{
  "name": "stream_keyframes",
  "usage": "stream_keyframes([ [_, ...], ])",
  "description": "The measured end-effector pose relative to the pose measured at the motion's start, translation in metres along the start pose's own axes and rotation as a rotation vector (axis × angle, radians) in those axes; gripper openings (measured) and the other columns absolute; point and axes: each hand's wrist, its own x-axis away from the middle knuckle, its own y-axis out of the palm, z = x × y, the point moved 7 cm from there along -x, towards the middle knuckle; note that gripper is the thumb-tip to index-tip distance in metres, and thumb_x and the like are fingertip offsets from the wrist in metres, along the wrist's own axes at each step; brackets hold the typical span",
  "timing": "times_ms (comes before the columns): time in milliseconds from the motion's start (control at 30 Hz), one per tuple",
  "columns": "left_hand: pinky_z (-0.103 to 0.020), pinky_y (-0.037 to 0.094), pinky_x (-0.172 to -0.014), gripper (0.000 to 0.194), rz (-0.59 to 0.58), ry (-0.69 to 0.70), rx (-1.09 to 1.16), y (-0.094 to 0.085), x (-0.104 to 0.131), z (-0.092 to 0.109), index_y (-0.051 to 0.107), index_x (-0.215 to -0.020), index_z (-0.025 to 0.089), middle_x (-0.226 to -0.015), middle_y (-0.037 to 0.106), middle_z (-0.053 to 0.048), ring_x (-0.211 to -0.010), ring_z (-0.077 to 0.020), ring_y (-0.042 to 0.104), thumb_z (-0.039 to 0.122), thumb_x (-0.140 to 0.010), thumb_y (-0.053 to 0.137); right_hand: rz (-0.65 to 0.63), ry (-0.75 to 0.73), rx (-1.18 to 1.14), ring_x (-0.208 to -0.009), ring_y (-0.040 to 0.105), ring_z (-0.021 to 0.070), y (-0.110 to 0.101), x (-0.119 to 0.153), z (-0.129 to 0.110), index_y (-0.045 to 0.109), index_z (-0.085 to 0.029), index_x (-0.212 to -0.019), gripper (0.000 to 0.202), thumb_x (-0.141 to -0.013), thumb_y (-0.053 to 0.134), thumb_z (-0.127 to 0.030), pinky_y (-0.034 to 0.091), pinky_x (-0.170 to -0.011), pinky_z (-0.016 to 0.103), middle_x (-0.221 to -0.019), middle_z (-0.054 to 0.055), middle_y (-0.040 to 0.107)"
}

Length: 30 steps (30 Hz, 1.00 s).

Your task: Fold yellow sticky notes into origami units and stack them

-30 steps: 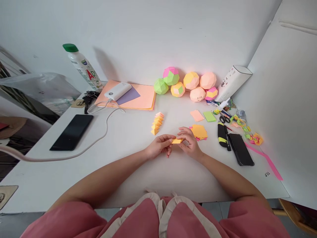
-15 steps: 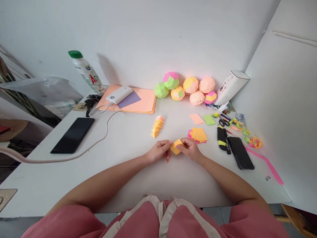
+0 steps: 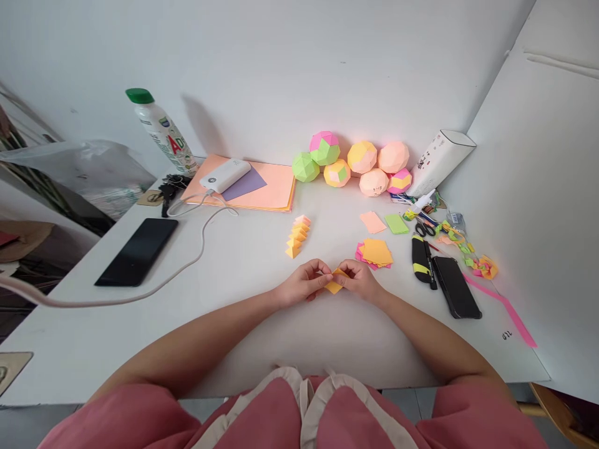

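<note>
Between my two hands is a small orange paper square (image 3: 334, 286), held above the front part of the desk. My left hand (image 3: 304, 282) pinches its left side, thumb on top. My right hand (image 3: 359, 280) grips the right side, its thumb close to the left one. The fingers cover much of the paper, so its folds are hard to make out. Beyond my left hand stands a row of folded orange and peach paper pieces (image 3: 298, 237). A stack of orange and pink paper squares (image 3: 377, 252) lies just past my right hand.
Several faceted paper balls (image 3: 362, 157) rest against the wall. Peach (image 3: 373, 222) and green paper squares (image 3: 397, 224) lie before them. At right are scissors (image 3: 425, 229), a cutter (image 3: 420, 259) and a phone (image 3: 456, 287). At left are a tablet (image 3: 137, 252), a cable (image 3: 201, 246) and a bottle (image 3: 163, 134).
My left thumb has moved right, onto the top of the orange paper square beside the right thumb. Less of the paper shows now. The view has shifted slightly.
</note>
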Motion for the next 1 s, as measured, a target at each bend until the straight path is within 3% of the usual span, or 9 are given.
stream_keyframes([
  [167, -0.015, 0.027, -0.037, 0.032, -0.014, 0.015, -0.015, 0.002, 0.001, 0.0, 0.043, -0.079, 0.019, -0.058, 0.04, 0.007, -0.041, -0.0027, 0.032, 0.046, -0.076, 0.06, -0.013, 0.006, 0.022, -0.051, 0.035, 0.0075, 0.0, 0.0, 0.0, 0.048, -0.017, -0.062, 0.034, -0.064, 0.071, -0.042, 0.028, -0.047, 0.022, -0.058, -0.005, 0.041],
  [333, -0.015, 0.026, -0.035, 0.033, 0.032, 0.039, 0.04, 0.002, 0.001, 0.0, 0.04, -0.088, 0.021, -0.066, 0.042, 0.008, -0.04, -0.0009, 0.029, 0.043, -0.076, 0.062, -0.059, 0.009, -0.04, -0.051, 0.035, 0.0076, 0.003, 0.001, -0.005, 0.048, -0.017, -0.061, 0.032, -0.065, 0.071, -0.039, 0.028, -0.047, 0.022, -0.057, -0.005, 0.039],
  [467, -0.016, 0.034, -0.038, 0.037, 0.071, 0.105, 0.035, 0.001, 0.003, 0.002, 0.041, -0.103, 0.023, -0.077, 0.047, 0.004, -0.045, -0.0023, 0.038, 0.043, -0.078, 0.06, -0.106, -0.007, -0.063, -0.05, 0.035, 0.0074, 0.003, 0.0, -0.006, 0.051, -0.016, -0.061, 0.028, -0.07, 0.066, -0.038, 0.028, -0.047, 0.022, -0.056, -0.005, 0.038],
  [600, -0.02, 0.046, -0.047, 0.042, 0.119, 0.181, 0.061, -0.002, 0.003, 0.004, 0.038, -0.109, 0.022, -0.083, 0.049, 0.001, -0.062, -0.009, 0.053, 0.041, -0.078, 0.059, -0.14, -0.007, -0.117, -0.057, 0.046, 0.0095, 0.002, -0.001, -0.002, 0.057, -0.016, -0.071, 0.024, -0.071, 0.066, -0.038, 0.038, -0.052, 0.023, -0.064, -0.002, 0.049],
  [700, -0.024, 0.05, -0.055, 0.041, 0.189, 0.254, 0.077, -0.008, 0.002, 0.006, 0.038, -0.108, 0.022, -0.083, 0.049, 0.0, -0.069, -0.0108, 0.054, 0.039, -0.078, 0.06, -0.1, -0.039, -0.12, -0.062, 0.053, 0.0117, 0.001, -0.001, -0.004, 0.057, -0.016, -0.078, 0.024, -0.071, 0.067, -0.037, 0.044, -0.055, 0.025, -0.072, 0.001, 0.056],
  [767, -0.027, 0.053, -0.062, 0.043, 0.255, 0.283, 0.076, -0.013, 0.002, 0.008, 0.038, -0.109, 0.023, -0.085, 0.049, 0.001, -0.073, -0.0112, 0.054, 0.037, -0.076, 0.063, 0.02, -0.161, -0.063, -0.063, 0.054, 0.0124, -0.004, 0.001, -0.013, 0.056, -0.017, -0.078, 0.018, -0.075, 0.063, -0.033, 0.046, -0.055, 0.026, -0.074, 0.002, 0.057],
  [833, -0.031, 0.054, -0.068, 0.04, 0.288, 0.26, 0.065, -0.017, 0.001, 0.009, 0.041, -0.106, 0.022, -0.089, 0.049, -0.001, -0.083, -0.0138, 0.056, 0.036, -0.075, 0.064, 0.211, -0.382, 0.078, -0.063, 0.053, 0.0131, -0.013, 0.007, -0.031, 0.055, -0.018, -0.074, 0.011, -0.078, 0.06, -0.027, 0.046, -0.056, 0.028, -0.072, 0.002, 0.057],
  [933, -0.034, 0.053, -0.074, 0.03, 0.206, 0.186, -0.014, -0.012, 0.001, 0.01, 0.053, -0.091, 0.016, -0.094, 0.055, -0.006, -0.095, -0.0195, 0.056, 0.044, -0.081, 0.053, 0.456, -0.745, 0.419, -0.065, 0.052, 0.0151, -0.015, 0.027, -0.057, 0.054, -0.019, -0.07, 0.009, -0.076, 0.059, -0.016, 0.046, -0.061, 0.031, -0.066, 0.002, 0.056],
  [1000, -0.034, 0.051, -0.077, 0.035, 0.13, 0.172, -0.095, -0.007, 0.003, 0.012, 0.057, -0.09, 0.015, -0.094, 0.058, -0.007, -0.092, -0.0198, 0.057, 0.048, -0.083, 0.048, 0.483, -0.891, 0.653, -0.069, 0.052, 0.0166, -0.005, 0.036, -0.064, 0.056, -0.02, -0.071, 0.009, -0.076, 0.058, -0.012, 0.045, -0.062, 0.031, -0.066, 0.003, 0.057],
])
